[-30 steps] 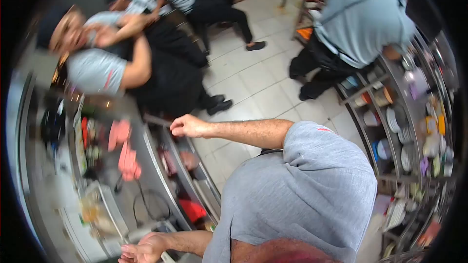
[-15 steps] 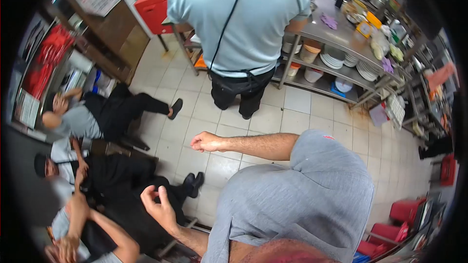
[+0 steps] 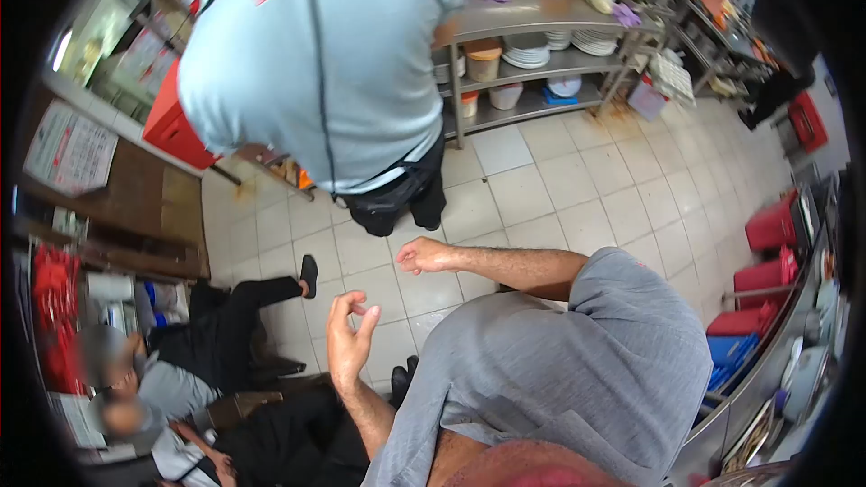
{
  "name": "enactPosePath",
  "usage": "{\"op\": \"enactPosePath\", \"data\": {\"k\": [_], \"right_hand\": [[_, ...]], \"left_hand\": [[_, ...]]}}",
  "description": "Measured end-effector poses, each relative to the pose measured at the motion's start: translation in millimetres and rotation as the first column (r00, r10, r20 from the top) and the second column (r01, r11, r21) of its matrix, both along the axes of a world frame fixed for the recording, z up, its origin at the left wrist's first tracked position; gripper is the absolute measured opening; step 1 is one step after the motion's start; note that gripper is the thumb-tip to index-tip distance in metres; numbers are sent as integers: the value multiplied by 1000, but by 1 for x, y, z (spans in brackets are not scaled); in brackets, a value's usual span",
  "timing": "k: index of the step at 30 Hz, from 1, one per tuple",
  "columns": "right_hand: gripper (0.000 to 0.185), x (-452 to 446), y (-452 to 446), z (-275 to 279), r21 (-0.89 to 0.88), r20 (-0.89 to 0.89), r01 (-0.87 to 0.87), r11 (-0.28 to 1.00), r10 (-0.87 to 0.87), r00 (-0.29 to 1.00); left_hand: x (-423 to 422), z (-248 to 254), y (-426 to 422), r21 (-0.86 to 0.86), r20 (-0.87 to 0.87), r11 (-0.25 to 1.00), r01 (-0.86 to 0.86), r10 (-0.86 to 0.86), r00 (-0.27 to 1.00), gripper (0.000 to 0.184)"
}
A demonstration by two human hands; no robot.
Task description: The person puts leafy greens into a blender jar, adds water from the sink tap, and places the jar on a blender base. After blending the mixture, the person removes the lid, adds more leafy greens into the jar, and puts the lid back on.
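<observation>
My left hand [image 3: 351,340] is raised over the floor near the seated people's legs, fingers bent and thumb held apart, with nothing in it. My right hand [image 3: 428,255] hangs in front of my grey shirt [image 3: 577,361], its fingers curled inward and no object showing in them. Neither hand touches anything. Just beyond my right hand stands a person in a light blue shirt [image 3: 316,63], back turned to me, with a dark apron tied at the waist.
Two people in black trousers [image 3: 212,325] sit at lower left, one foot stretched onto the tiled floor [image 3: 532,194]. A steel shelf table [image 3: 532,22] holds plates and tubs. Red bins [image 3: 771,221] line the right side. A red cabinet [image 3: 176,126] stands left of the blue shirt.
My view has swung, so the blue-shirted person and seated people shift leftward and the right-side bins show more. My left hand has risen closer to my right.
</observation>
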State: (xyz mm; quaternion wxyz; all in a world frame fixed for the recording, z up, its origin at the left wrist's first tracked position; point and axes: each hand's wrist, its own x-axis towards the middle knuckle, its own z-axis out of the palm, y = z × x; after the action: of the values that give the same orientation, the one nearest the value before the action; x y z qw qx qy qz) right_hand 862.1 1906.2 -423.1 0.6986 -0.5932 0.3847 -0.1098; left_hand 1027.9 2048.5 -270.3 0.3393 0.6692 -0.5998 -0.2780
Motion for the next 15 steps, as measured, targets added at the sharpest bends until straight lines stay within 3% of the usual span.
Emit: {"op": "enactPosePath", "data": {"k": [1,3,7,9,10,12,15], "right_hand": [[35,-22,-10,-3,1,3,33,999,-33,999],[37,-69,-31,-8,-4,-21,167,986,-167,986],[37,-182,-75,-15,28,-21,300,953,-300,954],[35,-239,-100,-5,10,-71,421,907,-419,905],[35,-263,-109,-5,13,-74,414,910,-412,908],[31,-309,-130,-4,29,3,605,796,-605,796],[33,-360,-173,2,-23,9,654,756,-654,756]], "left_hand": [[-14,-2,-19,1,3,999,33,-33,999,28],[-47,-9,-54,-56,-10,960,273,-274,962,29],[-140,-24,-120,41,-175,909,414,-402,899,29],[-173,-75,-162,0,-194,887,461,-453,870,28],[-190,-101,-179,83,-229,894,440,-413,882,28],[-213,-160,-210,168,-266,897,408,-357,895,28],[-206,-284,-232,279,-178,878,388,-350,920,24]]}}
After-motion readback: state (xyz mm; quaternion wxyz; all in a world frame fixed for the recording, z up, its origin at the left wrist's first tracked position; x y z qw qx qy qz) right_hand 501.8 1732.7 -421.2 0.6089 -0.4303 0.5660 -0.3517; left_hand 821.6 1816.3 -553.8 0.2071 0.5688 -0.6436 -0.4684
